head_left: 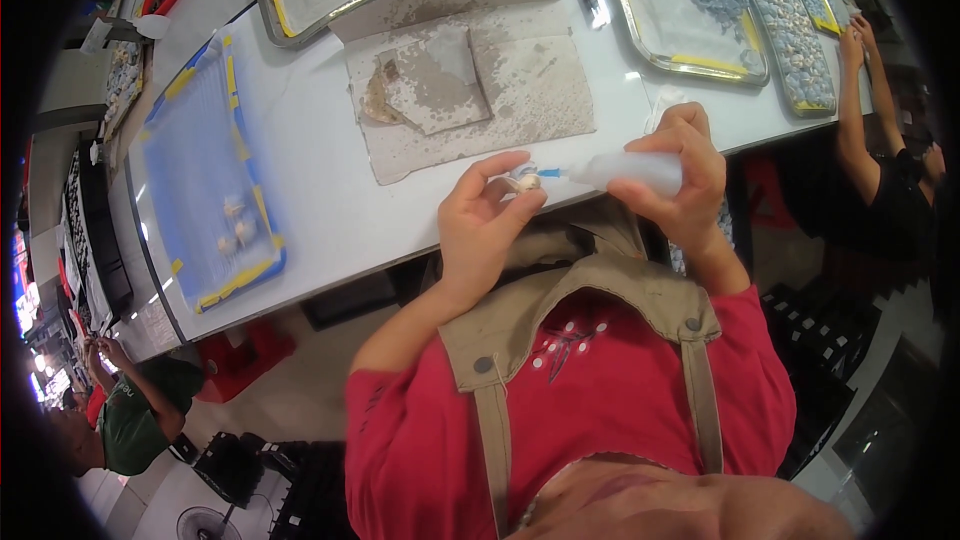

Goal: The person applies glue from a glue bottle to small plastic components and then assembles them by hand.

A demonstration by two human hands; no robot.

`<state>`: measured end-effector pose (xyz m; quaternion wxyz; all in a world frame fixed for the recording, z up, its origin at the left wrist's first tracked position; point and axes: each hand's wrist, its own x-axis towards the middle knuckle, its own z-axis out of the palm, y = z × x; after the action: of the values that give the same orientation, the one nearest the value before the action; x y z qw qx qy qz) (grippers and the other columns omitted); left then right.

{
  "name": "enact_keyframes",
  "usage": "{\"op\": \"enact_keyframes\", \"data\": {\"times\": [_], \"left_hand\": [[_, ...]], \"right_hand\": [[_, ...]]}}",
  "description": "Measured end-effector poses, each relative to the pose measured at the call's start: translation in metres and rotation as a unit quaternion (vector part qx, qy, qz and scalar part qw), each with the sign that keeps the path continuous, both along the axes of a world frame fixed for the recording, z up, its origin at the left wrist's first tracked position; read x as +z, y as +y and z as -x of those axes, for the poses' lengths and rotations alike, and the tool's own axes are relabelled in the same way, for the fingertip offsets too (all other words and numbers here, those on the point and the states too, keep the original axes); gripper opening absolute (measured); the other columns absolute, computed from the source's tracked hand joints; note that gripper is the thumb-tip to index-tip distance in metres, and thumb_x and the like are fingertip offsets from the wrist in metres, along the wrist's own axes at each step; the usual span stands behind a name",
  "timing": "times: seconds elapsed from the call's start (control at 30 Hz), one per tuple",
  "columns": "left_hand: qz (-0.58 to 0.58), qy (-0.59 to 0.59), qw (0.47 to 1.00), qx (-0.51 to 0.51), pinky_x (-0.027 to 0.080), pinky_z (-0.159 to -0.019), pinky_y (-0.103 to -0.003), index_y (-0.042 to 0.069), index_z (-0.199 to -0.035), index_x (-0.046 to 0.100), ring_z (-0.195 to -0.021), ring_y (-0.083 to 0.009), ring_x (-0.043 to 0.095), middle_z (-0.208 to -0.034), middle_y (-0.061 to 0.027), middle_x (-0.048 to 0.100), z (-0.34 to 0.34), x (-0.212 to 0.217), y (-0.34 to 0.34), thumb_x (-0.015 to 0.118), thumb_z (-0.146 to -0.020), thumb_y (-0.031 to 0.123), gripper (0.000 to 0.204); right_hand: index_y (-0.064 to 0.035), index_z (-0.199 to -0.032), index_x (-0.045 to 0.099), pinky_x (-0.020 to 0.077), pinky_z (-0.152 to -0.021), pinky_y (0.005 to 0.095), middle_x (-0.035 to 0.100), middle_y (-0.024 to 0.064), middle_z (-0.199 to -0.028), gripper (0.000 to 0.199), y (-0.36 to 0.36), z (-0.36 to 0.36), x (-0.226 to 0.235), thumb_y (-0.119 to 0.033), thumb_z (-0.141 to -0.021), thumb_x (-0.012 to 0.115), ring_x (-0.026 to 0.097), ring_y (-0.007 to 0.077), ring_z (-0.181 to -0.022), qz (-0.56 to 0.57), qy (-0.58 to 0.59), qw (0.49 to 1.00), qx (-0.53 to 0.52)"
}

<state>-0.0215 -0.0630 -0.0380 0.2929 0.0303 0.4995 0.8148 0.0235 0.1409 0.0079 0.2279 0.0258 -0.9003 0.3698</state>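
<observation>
Pinching one small cream-and-grey piece [528,182] between thumb and fingers, the left hand [488,212] is holding it up near the front edge of one white table [310,140]. The right hand [685,168] is gripping one translucent bottle [635,172], whose single blue tip [549,173] is pointing at the piece; contact is hard to tell. One speckled cardboard sheet [550,90] is lying beyond. Leftward, one blue tray [185,170] is bearing at least three small lumps [240,230].
</observation>
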Motion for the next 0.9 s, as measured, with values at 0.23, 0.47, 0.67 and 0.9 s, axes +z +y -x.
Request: {"op": "enact_keyframes", "data": {"times": [0.23, 0.47, 0.67, 0.9], "left_hand": [[-0.011, -0.016, 1.000, 0.001, 0.046, -0.076, -0.021, -0.002, -0.113, 0.048, -0.086, -0.0124, 0.057, -0.099, -0.0084, 0.057, 0.0012, -0.0017, -0.0008, 0.061, -0.080, -0.002, 0.035], [-0.015, -0.024, 1.000, 0.007, 0.047, -0.078, -0.024, -0.002, -0.111, 0.047, -0.088, -0.0169, 0.059, -0.104, -0.0114, 0.056, 0.0017, -0.0047, 0.0007, 0.061, -0.080, -0.001, 0.034], [-0.021, -0.019, 1.000, 0.010, 0.047, -0.077, -0.024, -0.002, -0.111, 0.047, -0.088, -0.0171, 0.059, -0.103, -0.0115, 0.057, 0.0017, -0.0048, 0.0009, 0.062, -0.080, 0.000, 0.034], [-0.012, -0.024, 1.000, 0.012, 0.047, -0.076, -0.024, -0.002, -0.112, 0.047, -0.087, -0.0176, 0.059, -0.105, -0.0130, 0.057, 0.0031, -0.0051, -0.0010, 0.061, -0.081, 0.001, 0.034]], "right_hand": [[-0.0031, -0.074, 0.062, 0.0371, -0.064, 0.0281, 0.048, 0.0044, -0.067, 0.031, 0.0020, -0.0002, -0.0006, -0.018, -0.055, 0.081, 0.043, 0.0197, -0.071, 0.018, 0.002, 1.000, 0.001], [-0.0031, -0.074, 0.062, 0.0366, -0.064, 0.0279, 0.048, 0.0041, -0.067, 0.030, 0.0039, -0.0010, -0.0004, -0.017, -0.055, 0.081, 0.042, 0.0195, -0.071, 0.019, -0.004, 1.000, -0.008], [-0.0029, -0.073, 0.062, 0.0368, -0.064, 0.0281, 0.049, 0.0043, -0.067, 0.030, 0.0035, -0.0008, -0.0018, -0.017, -0.055, 0.081, 0.042, 0.0195, -0.072, 0.012, -0.003, 1.000, -0.012], [-0.0020, -0.075, 0.061, 0.0376, -0.064, 0.0282, 0.050, 0.0051, -0.070, 0.030, 0.0070, 0.0003, -0.0065, -0.017, -0.057, 0.080, 0.044, 0.0191, -0.071, 0.025, -0.011, 1.000, -0.012]]}}
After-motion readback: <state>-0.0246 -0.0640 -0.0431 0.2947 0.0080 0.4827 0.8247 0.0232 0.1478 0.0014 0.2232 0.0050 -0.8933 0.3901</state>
